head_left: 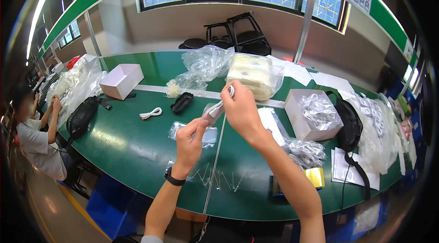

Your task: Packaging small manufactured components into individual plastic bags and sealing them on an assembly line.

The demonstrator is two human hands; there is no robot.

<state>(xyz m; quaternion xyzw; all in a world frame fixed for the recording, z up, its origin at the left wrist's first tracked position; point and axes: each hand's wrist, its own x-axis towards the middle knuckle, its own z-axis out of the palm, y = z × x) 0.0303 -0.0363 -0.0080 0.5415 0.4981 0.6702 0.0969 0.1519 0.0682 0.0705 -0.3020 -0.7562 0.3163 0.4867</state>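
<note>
Over the middle of the green table [119, 124], my two hands meet at a coiled white cable [232, 91] and a small transparent bag [209, 116]. My right hand [242, 111] is closed on the cable's upper part. Lower and to the left, my left hand [189, 146] pinches the bag, with the cable's lower end inside or behind it; which one I cannot tell. Flat transparent bags [209, 137] lie under my hands. Another coiled white cable [151, 113] and a black case [182, 102] rest to the left.
On the right stand a white box [292, 117] of bagged cables and a black pouch [350, 124]. Several thin white ties [219, 181] lie near the front edge. A pale box [120, 82] is at the far left. A co-worker [41, 137] sits at the left.
</note>
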